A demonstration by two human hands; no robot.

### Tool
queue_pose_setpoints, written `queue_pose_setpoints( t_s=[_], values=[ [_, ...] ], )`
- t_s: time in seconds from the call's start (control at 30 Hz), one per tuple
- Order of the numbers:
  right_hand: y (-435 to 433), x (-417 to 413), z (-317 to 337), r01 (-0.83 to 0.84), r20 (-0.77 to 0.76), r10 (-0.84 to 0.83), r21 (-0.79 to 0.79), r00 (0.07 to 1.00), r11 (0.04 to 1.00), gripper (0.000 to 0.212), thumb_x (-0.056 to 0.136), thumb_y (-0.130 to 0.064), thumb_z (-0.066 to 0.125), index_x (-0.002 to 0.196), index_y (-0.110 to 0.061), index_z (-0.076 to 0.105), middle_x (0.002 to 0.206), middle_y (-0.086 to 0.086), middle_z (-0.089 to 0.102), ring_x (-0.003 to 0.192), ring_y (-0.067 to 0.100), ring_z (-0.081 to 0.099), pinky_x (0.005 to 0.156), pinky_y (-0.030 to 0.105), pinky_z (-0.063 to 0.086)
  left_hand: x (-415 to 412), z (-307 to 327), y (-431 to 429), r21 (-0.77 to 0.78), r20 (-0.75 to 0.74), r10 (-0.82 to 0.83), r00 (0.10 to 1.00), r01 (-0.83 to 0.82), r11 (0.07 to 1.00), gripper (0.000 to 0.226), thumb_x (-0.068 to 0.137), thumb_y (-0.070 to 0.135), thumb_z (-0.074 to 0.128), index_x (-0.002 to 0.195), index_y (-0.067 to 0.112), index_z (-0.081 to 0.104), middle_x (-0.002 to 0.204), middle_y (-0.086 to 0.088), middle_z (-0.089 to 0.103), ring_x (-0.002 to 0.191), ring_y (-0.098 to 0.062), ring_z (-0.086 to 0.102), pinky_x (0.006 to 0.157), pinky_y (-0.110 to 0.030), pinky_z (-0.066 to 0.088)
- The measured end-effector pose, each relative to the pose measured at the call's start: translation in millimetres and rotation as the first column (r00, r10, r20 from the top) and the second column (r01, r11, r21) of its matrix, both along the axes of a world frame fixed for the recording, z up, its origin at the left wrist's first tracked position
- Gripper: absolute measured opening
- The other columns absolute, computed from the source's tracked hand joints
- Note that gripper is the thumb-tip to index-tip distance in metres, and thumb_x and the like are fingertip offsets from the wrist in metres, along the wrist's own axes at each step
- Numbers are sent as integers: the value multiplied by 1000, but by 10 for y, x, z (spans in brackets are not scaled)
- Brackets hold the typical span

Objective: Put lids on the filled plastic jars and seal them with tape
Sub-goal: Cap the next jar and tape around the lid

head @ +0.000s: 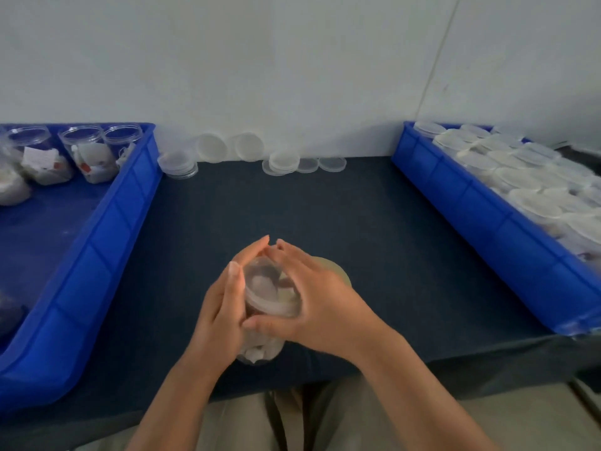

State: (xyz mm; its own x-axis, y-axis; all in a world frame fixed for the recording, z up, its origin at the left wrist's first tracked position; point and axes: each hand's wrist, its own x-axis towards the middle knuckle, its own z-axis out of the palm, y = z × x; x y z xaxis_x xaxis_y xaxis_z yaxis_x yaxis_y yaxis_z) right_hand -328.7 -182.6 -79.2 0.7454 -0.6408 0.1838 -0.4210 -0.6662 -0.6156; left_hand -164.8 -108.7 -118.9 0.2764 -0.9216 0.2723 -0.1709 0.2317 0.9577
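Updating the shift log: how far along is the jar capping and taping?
Done: the right tray is packed with lidded jars; whether they are taped is too small to tell. In hand: the left hand and right hand grip one filled jar with its lid on. Left: open jars wait in the left tray, with loose lids by the wall.

One wide-angle camera rides on the person's head, looking forward and down over the dark table (374, 222) toward the white wall (292, 60). It hangs close above the left hand (221, 307) and right hand (315, 297).
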Motion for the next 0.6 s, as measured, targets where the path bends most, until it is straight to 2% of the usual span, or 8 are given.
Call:
queue_pose_setpoints(
  t_s=[0.07,0.17,0.23,0.3,0.37,0.47,0.6],
  values=[
    [2,-65,98,-36,-15,36,-9,999,999,97,78,-85,66,158,-48,27,154,-27,44,131,-8,47,102,22,49,-37,15,-9,15,16,11,1000,-11,1000,47,107,64,25,143,57,53,149,23,55,137,1,52,105,-19,50],
    [-10,-295,207,23,-24,-24,-45,999,999,99,78,-76,74,159,-54,22,143,-28,49,119,-8,51,92,15,47,-40,-46,-37,-33,99,63,993,-60,998,56,103,75,21,155,57,36,162,28,37,150,4,34,114,-28,35],
    [-68,-554,336,101,-14,-103,-120,995,988,90,79,-74,72,155,-58,27,132,-29,48,113,-3,56,89,19,51,27,-125,-63,10,65,89,994,-90,996,59,100,80,20,152,59,39,159,30,41,143,8,41,111,-31,36],
    [-181,-859,537,219,-5,-223,-177,975,960,85,77,-82,66,151,-60,32,128,-31,45,108,-3,59,86,24,55,118,-238,-61,114,109,148,983,-160,980,63,91,90,17,142,66,47,146,36,49,129,11,51,104,-29,42],
    [-342,-1217,769,381,58,-378,-228,924,896,84,73,-92,58,148,-60,35,129,-32,45,104,-8,60,83,22,53,191,-364,-65,187,132,195,972,-217,958,58,89,88,19,130,65,54,134,35,57,121,6,58,102,-31,48],
    [-627,-1801,1118,612,184,-584,-271,791,743,81,71,-90,55,144,-57,44,131,-25,49,97,-12,59,86,29,49,265,-473,-93,186,58,255,965,-261,947,47,94,73,28,118,55,64,126,24,66,113,3,64,103,-48,53],
    [-1017,-2566,1438,748,132,-764,-363,632,556,74,74,-86,59,140,-57,44,124,-10,54,99,14,61,86,38,46,251,-451,-113,160,-1,268,963,-264,951,39,93,69,35,108,55,69,125,20,68,112,1,67,94,-43,55]
  ],
)
